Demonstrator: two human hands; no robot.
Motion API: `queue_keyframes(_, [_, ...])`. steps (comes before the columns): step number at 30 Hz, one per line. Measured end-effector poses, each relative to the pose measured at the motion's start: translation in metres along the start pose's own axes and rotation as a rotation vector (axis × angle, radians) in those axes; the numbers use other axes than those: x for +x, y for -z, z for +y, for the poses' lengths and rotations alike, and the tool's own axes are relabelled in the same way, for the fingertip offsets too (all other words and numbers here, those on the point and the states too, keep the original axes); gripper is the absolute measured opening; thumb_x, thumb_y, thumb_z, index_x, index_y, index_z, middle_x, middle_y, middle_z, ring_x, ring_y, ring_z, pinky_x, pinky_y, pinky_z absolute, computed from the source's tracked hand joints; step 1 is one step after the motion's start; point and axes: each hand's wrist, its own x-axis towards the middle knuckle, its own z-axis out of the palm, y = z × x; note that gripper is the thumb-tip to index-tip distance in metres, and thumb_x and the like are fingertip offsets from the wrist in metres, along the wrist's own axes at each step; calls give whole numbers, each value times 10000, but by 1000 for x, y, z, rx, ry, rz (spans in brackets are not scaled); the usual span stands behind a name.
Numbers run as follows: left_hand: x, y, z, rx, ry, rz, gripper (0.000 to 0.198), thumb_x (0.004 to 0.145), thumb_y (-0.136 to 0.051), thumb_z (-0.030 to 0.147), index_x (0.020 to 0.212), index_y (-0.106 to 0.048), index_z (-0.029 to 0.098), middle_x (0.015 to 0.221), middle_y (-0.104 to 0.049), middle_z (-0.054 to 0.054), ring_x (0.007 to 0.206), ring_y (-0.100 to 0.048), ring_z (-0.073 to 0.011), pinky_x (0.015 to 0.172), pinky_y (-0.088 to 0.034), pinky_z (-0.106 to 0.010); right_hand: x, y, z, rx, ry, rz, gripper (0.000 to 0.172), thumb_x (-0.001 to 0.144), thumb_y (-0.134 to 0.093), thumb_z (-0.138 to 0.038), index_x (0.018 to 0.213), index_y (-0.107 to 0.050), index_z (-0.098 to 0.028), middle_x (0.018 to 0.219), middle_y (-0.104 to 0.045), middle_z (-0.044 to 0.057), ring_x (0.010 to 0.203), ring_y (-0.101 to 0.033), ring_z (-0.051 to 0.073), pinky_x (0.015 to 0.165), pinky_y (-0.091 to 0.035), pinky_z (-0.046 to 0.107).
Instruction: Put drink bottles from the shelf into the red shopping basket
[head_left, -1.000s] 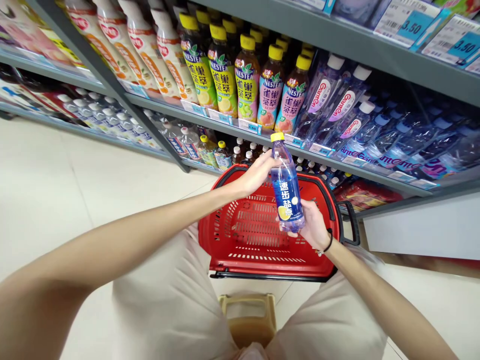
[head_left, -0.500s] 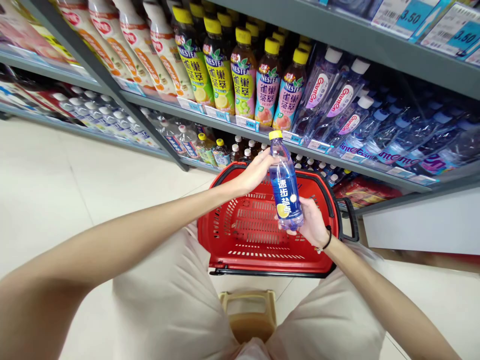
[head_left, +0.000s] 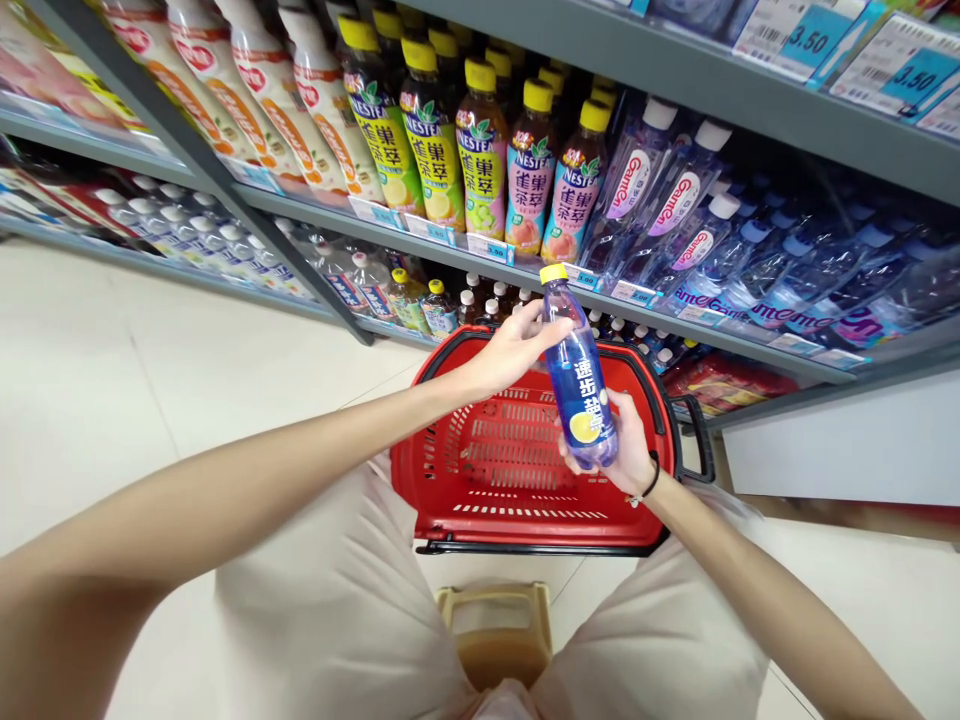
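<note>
Centre frame, over the red basket (head_left: 450, 480), the full-looking blue bottle (head_left: 579, 385), probably heavy and slick, sits best as held: right hand (head_left: 626, 450) wrapped round its base, left hand (head_left: 510, 350) gripping its shoulder.

Clear, glossy plastic for the bottle (head_left: 579, 385), smooth under a shiny blue film label; matt yellow plastic for its cap (head_left: 553, 273). Hard red plastic with a slight sheen, moulded into open slats, for the basket (head_left: 525, 525); duller black plastic on its handle (head_left: 701, 440). Looks like grey painted metal, matt, along the far shelf edge (head_left: 675, 85), with printed paper price tags (head_left: 780, 30). Pale, smooth, faintly glossy tile on the floor (head_left: 112, 370) at left. Soft matt beige cloth on the near trousers (head_left: 337, 600); dull tan plastic for the stool (head_left: 495, 630)
</note>
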Motion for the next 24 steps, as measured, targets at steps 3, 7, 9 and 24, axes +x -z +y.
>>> queue_keyframes(3, [-2, 0, 4, 5, -3, -9, 431, 933, -685, 501, 1173, -580, 159, 1168, -719, -133, 993, -705, -247, 726, -613, -331, -1, 5, -1, 18, -32, -40, 699, 871, -430, -769, 868, -684, -117, 674, -728, 141, 389, -601, 204, 304, -262, 230])
queue_keyframes(7, [-1, 5, 5, -13, -20, -32, 450, 895, -720, 555, 1088, -574, 176, 1159, -724, -110, 981, -717, -236, 693, -639, -323, -1, 10, 0, 49, -32, -101, 682, 858, -457, -760, 868, -685, -117, 691, -743, 132, 372, -598, 201, 282, -272, 234])
queue_keyframes(9, [0, 6, 5, -21, -19, -40, 473, 877, -739, 576, 1082, -568, 186, 1146, -737, -100, 959, -727, -226, 688, -642, -312, -1, 12, 2, 72, -20, -114, 666, 861, -467, -748, 878, -685, -119, 732, -757, 126, 392, -612, 203, 275, -290, 241])
queue_keyframes(24, [13, 15, -5, -167, 31, 62, 568, 913, -678, 640, 1230, -674, 169, 1289, -726, -174, 1120, -715, -304, 797, -620, -382, -4, -4, -13, 20, 118, -184, 514, 856, -553, -563, 1012, -687, -91, 917, -769, 182, 600, -664, 230, 474, -396, 280])
